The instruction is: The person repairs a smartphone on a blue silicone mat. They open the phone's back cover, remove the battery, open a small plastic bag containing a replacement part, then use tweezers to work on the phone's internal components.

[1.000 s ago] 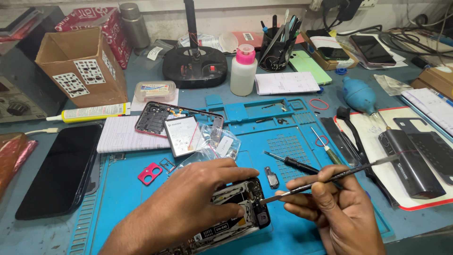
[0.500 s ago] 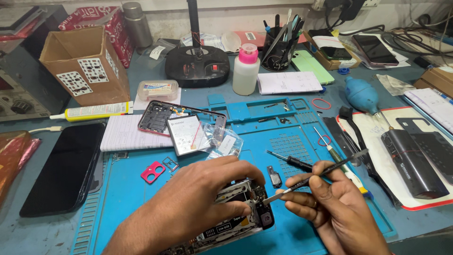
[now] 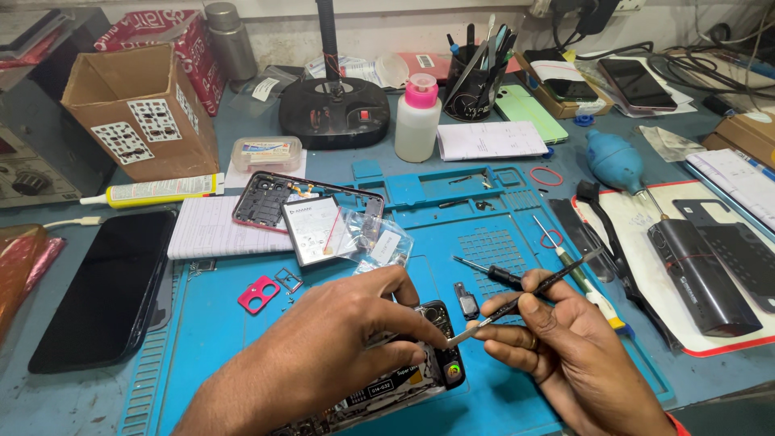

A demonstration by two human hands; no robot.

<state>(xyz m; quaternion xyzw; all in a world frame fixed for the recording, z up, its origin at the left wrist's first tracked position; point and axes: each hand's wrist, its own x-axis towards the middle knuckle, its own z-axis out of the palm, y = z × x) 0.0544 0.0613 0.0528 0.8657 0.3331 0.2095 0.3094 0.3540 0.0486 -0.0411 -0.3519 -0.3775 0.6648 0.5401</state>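
An opened phone [image 3: 404,379], its back cover off and its insides showing, lies on the blue work mat [image 3: 484,242] close to the mat's near edge. The left hand [image 3: 339,347] lies over the phone and presses it down, fingers curled round its upper end, so the hand is clenched on the phone. The right hand [image 3: 549,339] grasps a thin black-handled metal tool [image 3: 517,303] in a pen grip; the tool's flat silvery tip meets the upper right corner of the phone, just beside the left hand's fingertips. On the mat just above the right hand lie a small dark screwdriver [image 3: 488,272] and a small grey part [image 3: 467,300]. Further up the mat rests another phone frame [image 3: 270,198] with a battery [image 3: 315,230] and clear plastic bags on it, and a small pink camera bezel [image 3: 259,294] lies to the left of the hands. A black phone [image 3: 105,282] lies face up at the left edge of the table, near a cardboard box [image 3: 141,109] and a tube of glue [image 3: 153,190]. A white bottle with a pink cap [image 3: 420,117] stands behind the mat, and a blue air blower [image 3: 613,159] lies to the right
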